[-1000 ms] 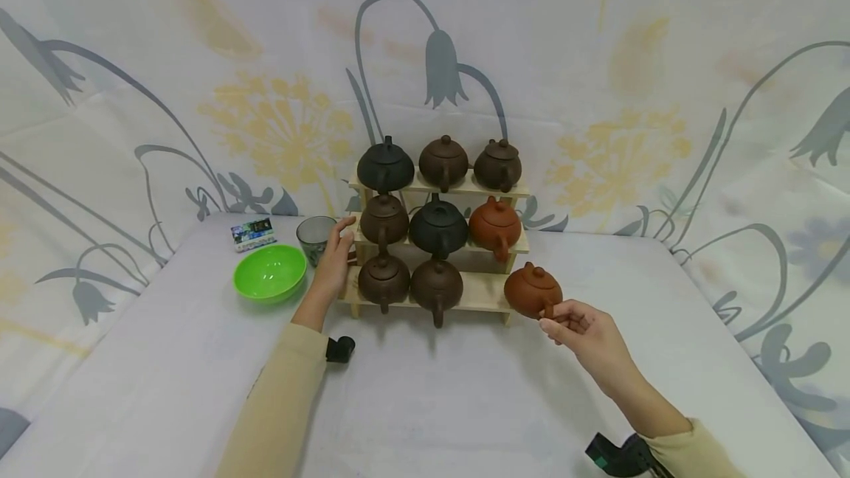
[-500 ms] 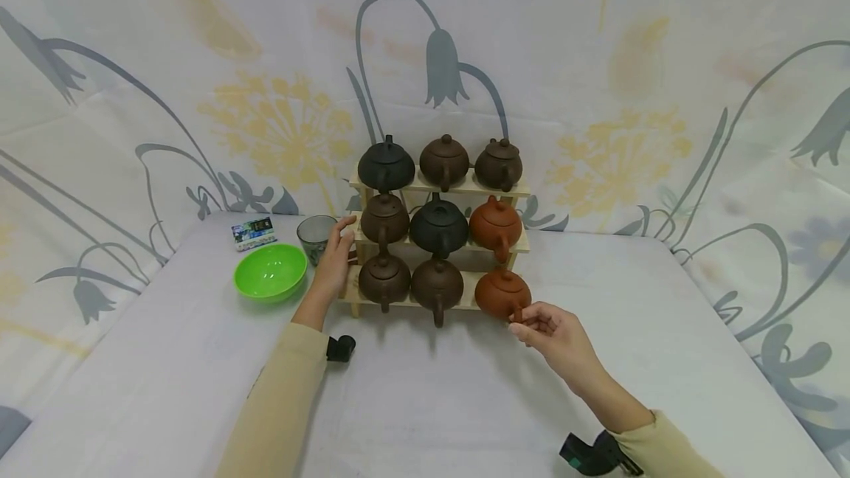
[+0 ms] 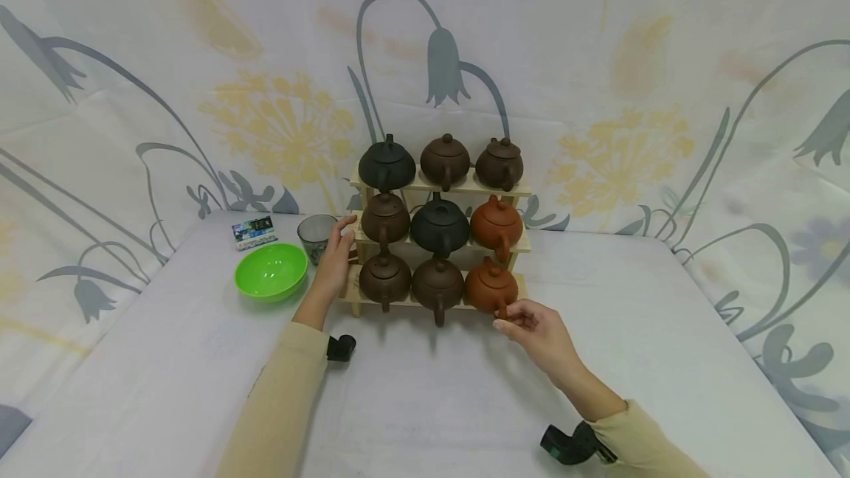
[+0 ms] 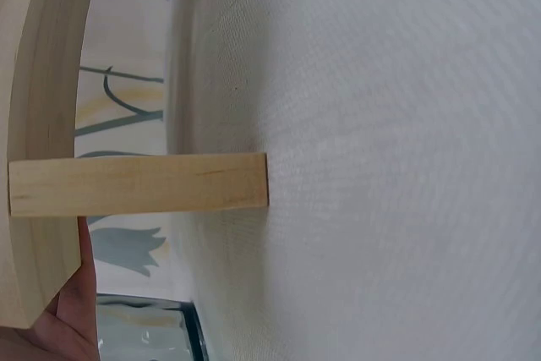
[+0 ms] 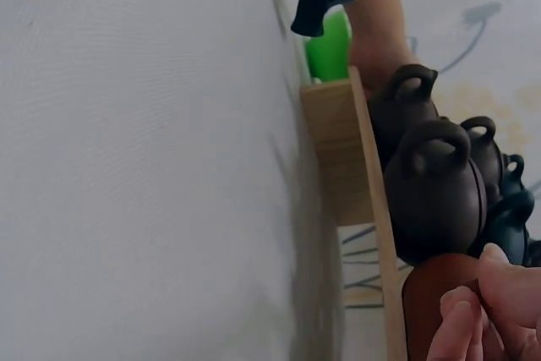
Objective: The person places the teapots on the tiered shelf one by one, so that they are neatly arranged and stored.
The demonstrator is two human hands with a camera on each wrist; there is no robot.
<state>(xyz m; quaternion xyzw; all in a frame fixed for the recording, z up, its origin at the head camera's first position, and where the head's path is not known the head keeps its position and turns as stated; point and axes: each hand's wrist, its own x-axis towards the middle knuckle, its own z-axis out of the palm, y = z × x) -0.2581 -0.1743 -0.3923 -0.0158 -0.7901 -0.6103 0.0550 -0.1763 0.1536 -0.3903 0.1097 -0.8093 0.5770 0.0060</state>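
A reddish-brown teapot (image 3: 490, 288) sits at the right end of the wooden rack's lowest shelf. My right hand (image 3: 538, 338) pinches its handle between thumb and fingers. In the right wrist view, the fingertips (image 5: 461, 314) cover part of the same reddish teapot (image 5: 429, 293). At the rack's left side, my left hand (image 3: 334, 264) holds the end of the wooden rack (image 3: 465, 304); its grip is partly hidden in the left wrist view by the wood (image 4: 51, 124). Dark brown teapots (image 3: 437, 285) fill the rest of the lowest shelf.
More teapots stand on the upper two shelves, including a black one (image 3: 440, 226) and an orange-red one (image 3: 496, 224). Left of the rack are a green bowl (image 3: 271, 272), a grey glass cup (image 3: 315, 233) and a small printed packet (image 3: 254, 233). Patterned cloth hangs behind.
My right hand has carried the reddish teapot leftward from beside the rack onto the right end of the lowest shelf. The left hand has stayed at the rack's side.
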